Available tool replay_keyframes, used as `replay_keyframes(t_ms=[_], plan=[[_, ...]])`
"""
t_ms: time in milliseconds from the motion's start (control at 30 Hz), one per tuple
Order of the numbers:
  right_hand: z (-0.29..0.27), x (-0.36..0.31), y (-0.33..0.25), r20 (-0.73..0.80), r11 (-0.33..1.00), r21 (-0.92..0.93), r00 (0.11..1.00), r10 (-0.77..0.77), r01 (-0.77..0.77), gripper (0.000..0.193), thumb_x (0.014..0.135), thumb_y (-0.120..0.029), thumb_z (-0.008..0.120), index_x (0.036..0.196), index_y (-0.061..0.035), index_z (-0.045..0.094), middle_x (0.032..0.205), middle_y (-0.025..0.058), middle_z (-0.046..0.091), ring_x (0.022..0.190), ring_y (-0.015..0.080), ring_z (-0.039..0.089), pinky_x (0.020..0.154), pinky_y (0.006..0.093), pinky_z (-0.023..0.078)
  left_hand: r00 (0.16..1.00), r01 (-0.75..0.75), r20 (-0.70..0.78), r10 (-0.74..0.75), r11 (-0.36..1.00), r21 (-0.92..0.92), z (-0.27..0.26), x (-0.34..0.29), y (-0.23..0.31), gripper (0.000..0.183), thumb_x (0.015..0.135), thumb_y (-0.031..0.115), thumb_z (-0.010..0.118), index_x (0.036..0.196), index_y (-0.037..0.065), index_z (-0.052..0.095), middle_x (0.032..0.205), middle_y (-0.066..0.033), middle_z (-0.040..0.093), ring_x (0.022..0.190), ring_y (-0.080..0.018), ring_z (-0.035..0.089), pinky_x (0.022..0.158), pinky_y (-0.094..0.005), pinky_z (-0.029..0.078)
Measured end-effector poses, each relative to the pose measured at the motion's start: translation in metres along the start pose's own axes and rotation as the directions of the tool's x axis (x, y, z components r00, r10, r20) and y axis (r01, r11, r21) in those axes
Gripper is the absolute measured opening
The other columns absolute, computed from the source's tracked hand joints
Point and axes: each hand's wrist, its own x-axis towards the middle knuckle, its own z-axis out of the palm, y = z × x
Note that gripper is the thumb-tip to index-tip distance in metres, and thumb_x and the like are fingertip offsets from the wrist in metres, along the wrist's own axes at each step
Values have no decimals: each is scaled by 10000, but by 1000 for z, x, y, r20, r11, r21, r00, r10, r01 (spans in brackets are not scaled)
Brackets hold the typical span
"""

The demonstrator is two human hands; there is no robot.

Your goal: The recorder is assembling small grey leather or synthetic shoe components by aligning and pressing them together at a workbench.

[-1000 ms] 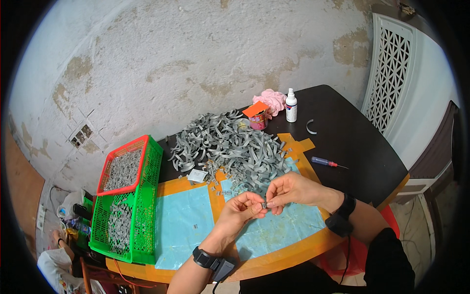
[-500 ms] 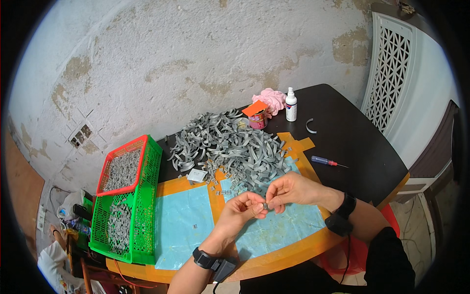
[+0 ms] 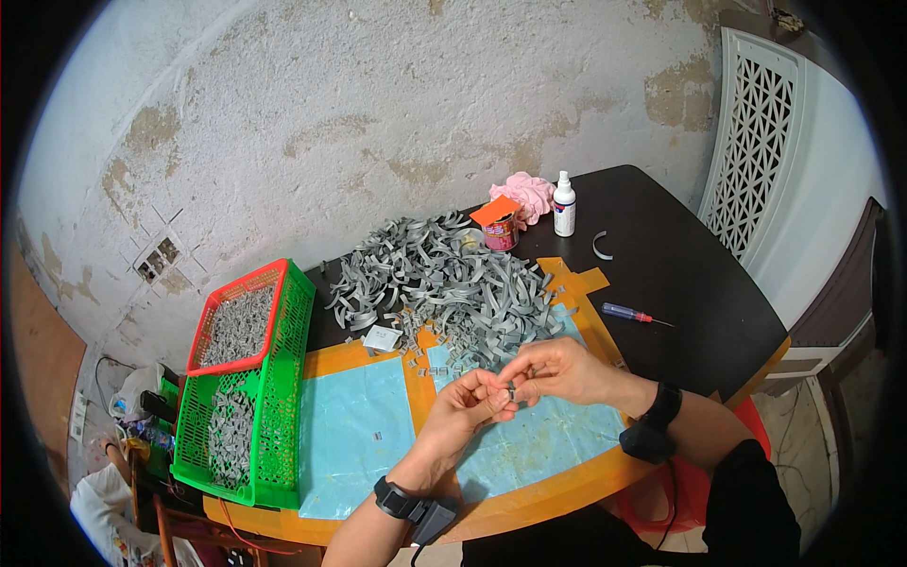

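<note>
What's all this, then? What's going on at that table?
A person is working on a small grey piece with bare hands: the left hand pinches it, and the right hand's fingertips are right at it. Beyond the hands lies a heap of curved grey strips. To the left, a red basket and a green basket hold many small grey pieces.

Head view: left unit of a side-by-side fisheye pair, worn on the person's head; upright, unmirrored. Aim: down and forward over the black table [image 3: 694, 255] toward the plaster wall [image 3: 425, 85]. Range: near the left hand [image 3: 470, 402] and right hand [image 3: 562, 371], below frame centre; wall farther off. Span: green plastic basket [image 3: 283, 387] at left to white lattice panel [image 3: 756, 142] at right. Straight edges bow toward the dark round rim.
</note>
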Motion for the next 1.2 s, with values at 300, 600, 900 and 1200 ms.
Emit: replay_keyframes(t_ms=[300, 600, 900, 1200], plan=[[1, -1, -10, 33, 917, -316, 969, -246, 244, 99, 813, 65, 623, 883, 14, 670, 887, 69, 587, 778, 124, 611, 631, 231, 519, 999, 32, -35, -33, 998, -46, 1, -1, 3, 67, 910, 82, 595, 970, 56, 580, 888, -33, 648, 814, -106, 632, 748, -237, 526], [-1, 2, 0, 29, 963, -165, 977, -213, 215, 77, 849, 74, 571, 904, 24, 592, 1007, 98, 518, 849, 154, 594, 714, 275, 545, 971, -189, -155, 183, 982, -23, 4, 0, 5, 69, 919, 45, 558, 969, 79, 526, 905, -23, 591, 801, -110, 601, 748, -243, 506], [-1, 0, -1, 1, 959, -145, 970, -245, 242, 69, 846, 63, 601, 905, 28, 604, 1008, 101, 543, 897, 153, 597, 784, 270, 521, 928, -287, -259, 266, 957, -47, 6, 2, 5, 110, 910, 55, 582, 1013, 66, 544, 926, -16, 588, 800, -117, 601, 756, -247, 512], [5, -1, -10, -72, 971, -107, 972, -222, 213, 139, 822, -2, 678, 950, 9, 626, 931, 42, 577, 877, 113, 589, 766, 252, 488, 958, -240, -136, 251, 966, 95, -1, 2, -1, 234, 827, 21, 690, 1033, 41, 581, 891, -23, 639, 817, -87, 612, 745, -215, 499]])
